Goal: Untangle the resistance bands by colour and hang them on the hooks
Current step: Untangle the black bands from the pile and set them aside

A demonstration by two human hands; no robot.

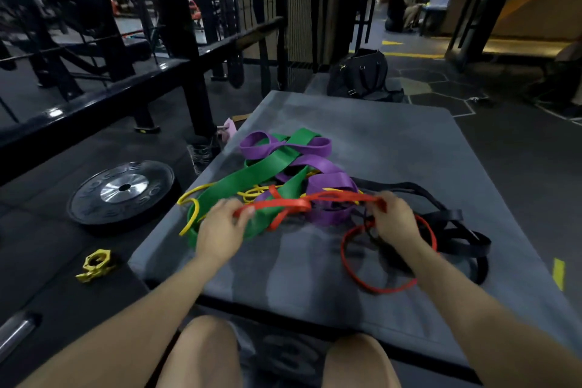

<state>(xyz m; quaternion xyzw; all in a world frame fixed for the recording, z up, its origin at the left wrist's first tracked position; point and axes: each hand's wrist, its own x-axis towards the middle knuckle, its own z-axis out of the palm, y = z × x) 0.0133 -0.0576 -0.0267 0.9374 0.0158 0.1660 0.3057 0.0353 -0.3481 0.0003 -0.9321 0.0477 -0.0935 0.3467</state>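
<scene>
head | left hand point(220, 227) pinches flat rubbery red band point(315, 200); right hand point(393, 219) grips its other end | stretched above grey padded mat point(393, 142), one red loop drooping onto it | wide green band point(248, 178), purple band point(327, 181), thin yellow band point(189, 198), black band point(456, 230) tangled on mat beneath | round weight plate point(121, 190), yellow collar point(96, 264) left of mat

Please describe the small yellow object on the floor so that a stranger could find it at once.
Start from the grey padded mat and look at the dark floor off its near left corner. There, nearer to the viewer than the round black weight plate with a silver centre, lies the small yellow plastic barbell collar. It is rigid and hexagonal, unlike the thin yellow resistance band on the mat.
</scene>
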